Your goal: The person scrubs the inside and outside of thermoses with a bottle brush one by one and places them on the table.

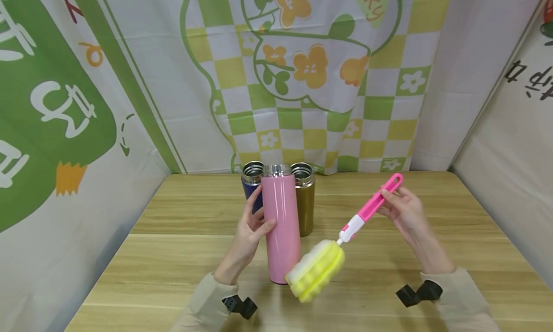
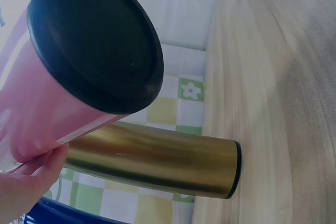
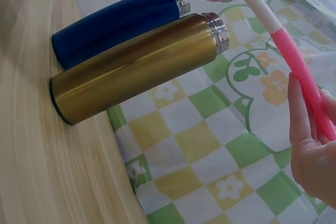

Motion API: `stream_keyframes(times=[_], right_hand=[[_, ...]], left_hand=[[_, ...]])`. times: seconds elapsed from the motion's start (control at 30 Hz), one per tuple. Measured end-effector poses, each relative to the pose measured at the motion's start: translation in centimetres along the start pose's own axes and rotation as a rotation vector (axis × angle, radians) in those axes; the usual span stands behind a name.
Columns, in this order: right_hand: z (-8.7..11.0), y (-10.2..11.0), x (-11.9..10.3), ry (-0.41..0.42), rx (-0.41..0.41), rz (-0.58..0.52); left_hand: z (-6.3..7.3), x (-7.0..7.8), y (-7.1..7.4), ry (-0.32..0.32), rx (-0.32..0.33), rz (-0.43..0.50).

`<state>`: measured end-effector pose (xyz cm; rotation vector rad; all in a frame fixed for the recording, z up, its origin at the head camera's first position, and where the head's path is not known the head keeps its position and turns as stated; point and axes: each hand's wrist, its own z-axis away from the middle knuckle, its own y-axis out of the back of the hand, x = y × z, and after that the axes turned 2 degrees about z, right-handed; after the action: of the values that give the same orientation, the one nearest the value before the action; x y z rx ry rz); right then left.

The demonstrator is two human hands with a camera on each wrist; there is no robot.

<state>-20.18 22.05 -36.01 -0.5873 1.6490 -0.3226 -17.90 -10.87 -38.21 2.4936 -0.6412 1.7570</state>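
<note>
Over the wooden table (image 1: 173, 255), I remotely watched the left hand (image 1: 248, 233) grip the raised, uncapped pink bottle (image 1: 281, 216) and the right hand (image 1: 408, 214) pinch the brush (image 1: 353, 226) outside it, inside scrubbing seemingly undone.

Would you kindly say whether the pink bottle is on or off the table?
Off: the left hand holds the pink bottle up, its black underside visible in the left wrist view.
</note>
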Motion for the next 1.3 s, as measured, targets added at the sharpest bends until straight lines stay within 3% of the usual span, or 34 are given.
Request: stream_keyframes(times=[0.2,0.43,0.67,0.87,1.03,1.3], right_hand=[[-0.8,-0.5,-0.8,0.045,0.094,-0.106],[-1.8,-0.9,-2.1,0.15,0.176,-0.271],[-2.1,-1.4,-3.1,0.147,0.265,-0.374],[-2.2,-1.8,-3.4,0.154,0.296,-0.388],[-2.1,-2.0,-3.3,0.156,0.297,-0.375],[-2.0,-1.6,-3.3,0.146,0.271,-0.421]], left_hand=[[0.3,-0.1,0.1,0.001,-0.048,0.0],[0.8,-0.2,0.3,0.046,-0.093,-0.016],[1.1,-0.5,0.5,0.08,-0.141,0.056],[1.2,-0.6,0.6,0.113,-0.159,0.108],[1.1,-0.6,0.2,0.117,-0.129,0.044],[1.3,-0.5,-0.2,0.144,-0.019,-0.028]])
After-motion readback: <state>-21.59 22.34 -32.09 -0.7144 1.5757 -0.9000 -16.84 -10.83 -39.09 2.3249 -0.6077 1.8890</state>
